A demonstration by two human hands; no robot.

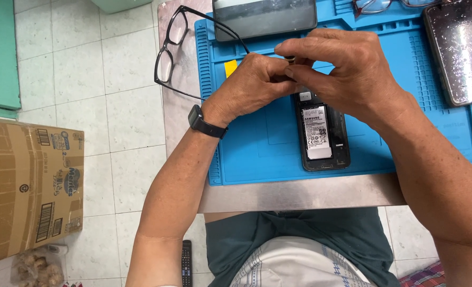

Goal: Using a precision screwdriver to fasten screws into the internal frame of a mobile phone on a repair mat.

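Observation:
My left hand [252, 85] and my right hand [342, 69] meet above the top end of an opened black phone [322, 135] lying on a blue work mat [262, 143]. The phone's back is off, and its white-labelled battery shows. My right thumb and forefinger pinch a small dark part at about the fingertips; what it is I cannot tell. My left fingers curl closed against it. A black watch sits on my left wrist.
Black-framed glasses [172, 50] lie at the mat's left edge. A dark phone [265, 18] lies at the back, another phone [459, 50] at the right. A cardboard box [28, 186] stands on the tiled floor at left. The steel table edge [299, 194] is near me.

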